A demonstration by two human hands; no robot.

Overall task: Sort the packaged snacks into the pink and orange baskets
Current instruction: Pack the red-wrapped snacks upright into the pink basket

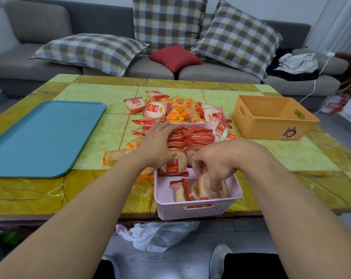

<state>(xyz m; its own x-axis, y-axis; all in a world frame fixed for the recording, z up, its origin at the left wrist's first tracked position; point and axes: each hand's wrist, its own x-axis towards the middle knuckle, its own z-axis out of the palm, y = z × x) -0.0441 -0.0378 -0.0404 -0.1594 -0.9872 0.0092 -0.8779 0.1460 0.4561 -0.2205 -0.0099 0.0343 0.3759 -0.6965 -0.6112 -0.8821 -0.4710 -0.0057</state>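
Right at the near edge of the tiled worktop (291, 158) sits the pink basket (196, 210), its front wall hanging slightly past the edge and its long axis running away from the person. Its far half is packed with red-wrapped rice cracker packets (192, 135) stood on edge in a row; the near half holds a few more leaning upright, with bare pink floor showing at the near left. The right hand (214, 164) reaches down into that near half, fingers curled round one upright packet (203, 188). The left hand (156, 143) lies over the basket's left rim, fingers stretched forward and fairly flat across the packets there; whether it grips one I cannot tell. Beyond the basket a loose pile of snacks (182, 111) spreads over the middle of the worktop, red and orange wrappers mixed and pointing every way. One orange-ended packet (116, 158) lies flat to the left of the left forearm, long axis crosswise. The orange basket (271, 125) stands well apart at the far right, angled to the worktop edge, with bare worktop in front of it. A blue tray (43, 137) covers the left side, close to the left edge
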